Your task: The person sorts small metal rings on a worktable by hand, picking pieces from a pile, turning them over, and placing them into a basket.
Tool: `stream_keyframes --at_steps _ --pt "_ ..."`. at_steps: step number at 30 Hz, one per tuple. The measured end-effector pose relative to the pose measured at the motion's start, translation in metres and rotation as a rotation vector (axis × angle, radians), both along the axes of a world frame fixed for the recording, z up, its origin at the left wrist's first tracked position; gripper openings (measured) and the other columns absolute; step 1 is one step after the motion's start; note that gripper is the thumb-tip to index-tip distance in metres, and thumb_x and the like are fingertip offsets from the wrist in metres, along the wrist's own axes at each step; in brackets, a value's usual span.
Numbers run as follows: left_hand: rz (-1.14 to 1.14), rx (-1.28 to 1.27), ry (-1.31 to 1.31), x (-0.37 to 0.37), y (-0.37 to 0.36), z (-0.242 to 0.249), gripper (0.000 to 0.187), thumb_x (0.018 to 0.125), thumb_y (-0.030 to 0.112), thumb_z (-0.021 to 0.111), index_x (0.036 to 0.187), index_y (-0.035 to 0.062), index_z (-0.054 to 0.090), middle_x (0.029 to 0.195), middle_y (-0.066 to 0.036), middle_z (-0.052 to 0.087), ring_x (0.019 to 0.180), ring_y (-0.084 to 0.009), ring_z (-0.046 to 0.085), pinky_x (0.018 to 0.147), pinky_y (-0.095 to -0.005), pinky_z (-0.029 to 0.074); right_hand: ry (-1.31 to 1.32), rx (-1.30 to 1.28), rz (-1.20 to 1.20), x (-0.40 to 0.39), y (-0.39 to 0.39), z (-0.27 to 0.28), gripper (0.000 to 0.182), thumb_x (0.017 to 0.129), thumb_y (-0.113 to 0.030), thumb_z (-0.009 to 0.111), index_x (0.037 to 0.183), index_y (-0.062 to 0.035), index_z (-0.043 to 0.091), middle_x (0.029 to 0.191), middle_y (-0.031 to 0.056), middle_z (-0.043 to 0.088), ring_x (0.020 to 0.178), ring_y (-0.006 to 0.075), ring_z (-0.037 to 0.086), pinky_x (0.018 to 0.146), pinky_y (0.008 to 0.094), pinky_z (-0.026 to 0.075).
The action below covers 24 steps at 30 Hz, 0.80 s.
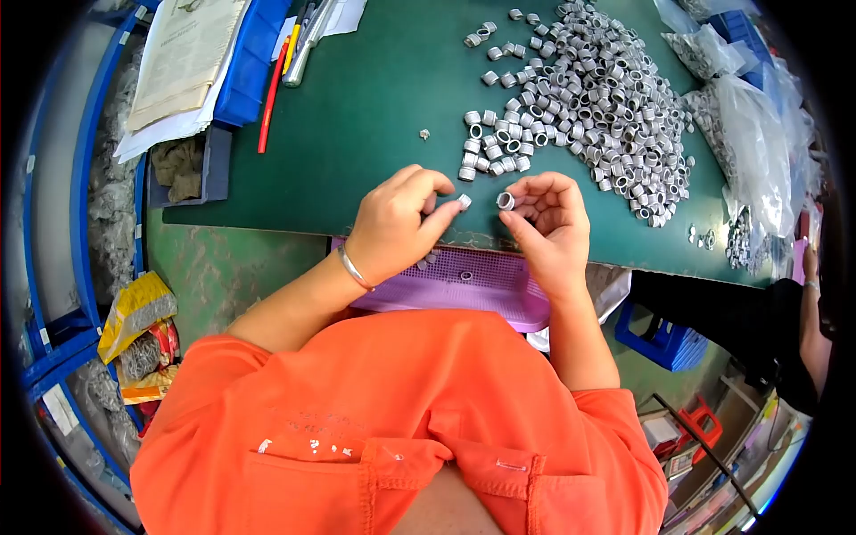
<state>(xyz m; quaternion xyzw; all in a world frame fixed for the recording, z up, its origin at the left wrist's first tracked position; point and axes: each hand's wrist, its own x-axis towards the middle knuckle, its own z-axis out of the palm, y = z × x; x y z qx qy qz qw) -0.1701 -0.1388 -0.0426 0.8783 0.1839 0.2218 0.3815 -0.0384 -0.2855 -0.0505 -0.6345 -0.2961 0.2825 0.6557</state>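
Two pieces up at the near edge!

From my remote seat, I've got the left hand (399, 212) pinching a small metal piece (465, 202) and the right hand (555, 223) gripping a ring (506, 201), its opening facing me, probably for a look inside. The pile (615, 111) spreads toward the tabletop's (339, 134) far right, likely for easy reach; below the edge, a purple basket (513, 308) perhaps catches pieces.

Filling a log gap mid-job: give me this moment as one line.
left hand: pinches part | right hand: pinches ring | pile: on table, beyond hands | tray: at table's near edge
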Motion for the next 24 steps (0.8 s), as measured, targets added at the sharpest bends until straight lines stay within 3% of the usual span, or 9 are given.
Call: stream_keyframes --at_steps 1,3,9,12,16,18,21,23,24 --pt "-0.001 -0.006 -0.001 -0.001 0.000 -0.001 0.014 0.075 0.003 0.071 0.084 0.0025 0.061 0.066 -0.004 0.049 0.053 -0.0137 0.047 0.048 -0.0269 0.039 0.253 0.158 0.028 -0.001 -0.001 0.001 0.038 0.078 0.012 0.063 0.110 -0.0005 0.048 0.100 0.0086 0.059 0.090 0.0134 0.060 0.077 0.0244 0.049" --pt "0.039 -0.046 -0.071 -0.003 -0.002 -0.003 0.011 0.076 0.000 0.069 0.083 0.0020 0.061 0.068 -0.004 0.050 0.053 -0.0122 0.047 0.048 -0.0256 0.038 0.295 0.155 0.050 0.001 -0.005 0.001 0.044 0.078 0.015 0.060 0.116 -0.0005 0.043 0.103 0.0104 0.058 0.091 0.0142 0.060 0.080 0.0249 0.050" --pt "0.030 -0.017 -0.109 -0.004 -0.003 -0.006 0.009 0.077 -0.002 0.067 0.083 0.0016 0.061 0.069 -0.004 0.052 0.052 -0.0107 0.048 0.047 -0.0247 0.038 0.502 0.166 0.088 0.004 -0.012 0.002 0.035 0.081 0.012 0.060 0.114 0.0038 0.053 0.106 0.0124 0.059 0.097 0.0199 0.062 0.086 0.0298 0.053" --pt "0.026 -0.022 -0.109 -0.004 -0.003 -0.005 0.009 0.077 -0.003 0.066 0.083 0.0016 0.062 0.070 -0.004 0.052 0.052 -0.0106 0.048 0.047 -0.0245 0.039 0.787 0.246 0.142 0.006 -0.015 0.002 0.025 0.085 0.006 0.060 0.109 0.0036 0.055 0.108 0.0173 0.061 0.101 0.0275 0.064 0.084 0.0322 0.056" --pt "0.016 -0.008 -0.101 -0.005 -0.002 -0.006 0.008 0.078 -0.002 0.066 0.083 0.0016 0.062 0.070 -0.004 0.053 0.052 -0.0106 0.048 0.047 -0.0239 0.039 0.917 0.315 0.186 0.005 -0.020 0.003 0.017 0.086 0.006 0.059 0.102 0.0022 0.054 0.105 0.0185 0.062 0.100 0.0271 0.064 0.085 0.0329 0.055" --pt "0.014 -0.018 -0.102 -0.005 -0.003 -0.006 0.008 0.078 -0.002 0.066 0.083 0.0015 0.062 0.070 -0.004 0.053 0.052 -0.0106 0.048 0.047 -0.0241 0.039 0.590 0.248 0.244 0.001 -0.023 0.002 0.016 0.085 0.010 0.055 0.098 0.0000 0.052 0.102 0.0190 0.063 0.099 0.0260 0.064 0.086 0.0334 0.053" --pt "0.017 -0.024 -0.114 -0.005 -0.002 -0.007 0.007 0.078 -0.002 0.066 0.083 0.0012 0.062 0.070 -0.005 0.054 0.053 -0.0108 0.049 0.048 -0.0243 0.039 0.035 0.073 0.408 0.007 -0.027 0.006 0.020 0.075 0.017 0.049 0.081 -0.0010 0.057 0.102 0.0151 0.064 0.094 0.0195 0.062 0.080 0.0314 0.051" --pt "0.021 -0.031 -0.121 -0.006 -0.001 -0.009 0.007 0.078 -0.002 0.066 0.083 0.0011 0.062 0.070 -0.005 0.054 0.053 -0.0108 0.049 0.048 -0.0243 0.040 -0.112 0.009 0.377 0.013 -0.020 0.012 0.020 0.073 0.016 0.050 0.077 -0.0005 0.060 0.096 0.0131 0.064 0.085 0.0199 0.062 0.072 0.0297 0.050" --pt "0.012 -0.019 -0.119 -0.007 -0.001 -0.009 0.007 0.078 -0.002 0.066 0.083 0.0009 0.062 0.070 -0.005 0.054 0.053 -0.0109 0.049 0.048 -0.0243 0.040 -0.387 -0.060 0.219 0.017 -0.012 0.013 0.020 0.073 0.015 0.052 0.081 -0.0007 0.061 0.093 0.0129 0.062 0.081 0.0216 0.061 0.069 0.0298 0.049"
